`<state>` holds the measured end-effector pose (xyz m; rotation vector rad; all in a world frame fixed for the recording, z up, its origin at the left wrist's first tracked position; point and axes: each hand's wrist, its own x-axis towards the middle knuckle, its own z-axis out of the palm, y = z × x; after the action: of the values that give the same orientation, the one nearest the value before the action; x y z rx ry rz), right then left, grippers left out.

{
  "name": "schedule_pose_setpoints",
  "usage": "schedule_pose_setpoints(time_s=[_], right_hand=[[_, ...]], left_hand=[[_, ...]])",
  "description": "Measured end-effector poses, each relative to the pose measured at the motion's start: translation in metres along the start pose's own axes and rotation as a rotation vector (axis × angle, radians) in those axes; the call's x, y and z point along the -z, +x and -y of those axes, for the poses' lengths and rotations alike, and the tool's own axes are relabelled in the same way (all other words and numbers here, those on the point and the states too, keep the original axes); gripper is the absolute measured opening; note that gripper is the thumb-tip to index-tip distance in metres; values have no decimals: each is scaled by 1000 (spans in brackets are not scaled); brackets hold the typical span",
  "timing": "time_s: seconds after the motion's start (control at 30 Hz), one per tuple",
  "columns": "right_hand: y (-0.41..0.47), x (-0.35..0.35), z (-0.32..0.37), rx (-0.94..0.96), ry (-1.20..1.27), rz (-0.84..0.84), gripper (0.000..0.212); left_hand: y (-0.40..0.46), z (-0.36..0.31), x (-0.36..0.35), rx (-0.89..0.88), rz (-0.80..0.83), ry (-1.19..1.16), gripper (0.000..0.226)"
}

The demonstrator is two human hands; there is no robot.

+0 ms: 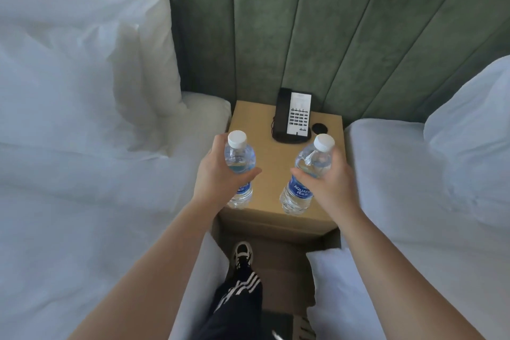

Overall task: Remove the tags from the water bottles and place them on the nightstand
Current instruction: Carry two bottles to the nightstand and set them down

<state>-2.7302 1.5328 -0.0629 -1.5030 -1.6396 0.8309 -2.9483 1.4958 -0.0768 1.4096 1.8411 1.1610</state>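
Two clear water bottles with white caps and blue labels are over the front of the tan nightstand [266,157]. My left hand [218,174] grips the left bottle [239,159] around its middle, and that bottle stands upright. My right hand [328,179] holds the right bottle [306,174], which tilts with its cap to the right. Their bases are at the nightstand's front edge; I cannot tell whether they touch the top. No tag shows on either bottle.
A black and white desk phone [294,116] sits at the back of the nightstand, with a round black disc [319,127] beside it. White beds with pillows [82,63] flank the nightstand on both sides. A green padded headboard [317,22] rises behind. My leg and shoe [242,254] are below.
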Motion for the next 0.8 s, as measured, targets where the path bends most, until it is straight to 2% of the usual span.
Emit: schedule_pose_setpoints(time_s=[0.2, 0.43, 0.63, 0.8], right_hand=[[116, -49, -10, -94, 48, 44, 55], [230, -111, -34, -157, 11, 44, 51], [311, -173, -74, -153, -62, 104, 61], [353, -210, -109, -111, -67, 95, 69]], left_hand=[[128, 31, -19, 71, 38, 22, 76], [248, 75, -45, 180, 85, 137, 62], [328, 125, -83, 192, 100, 174, 62], [372, 159, -116, 189, 102, 75, 54]])
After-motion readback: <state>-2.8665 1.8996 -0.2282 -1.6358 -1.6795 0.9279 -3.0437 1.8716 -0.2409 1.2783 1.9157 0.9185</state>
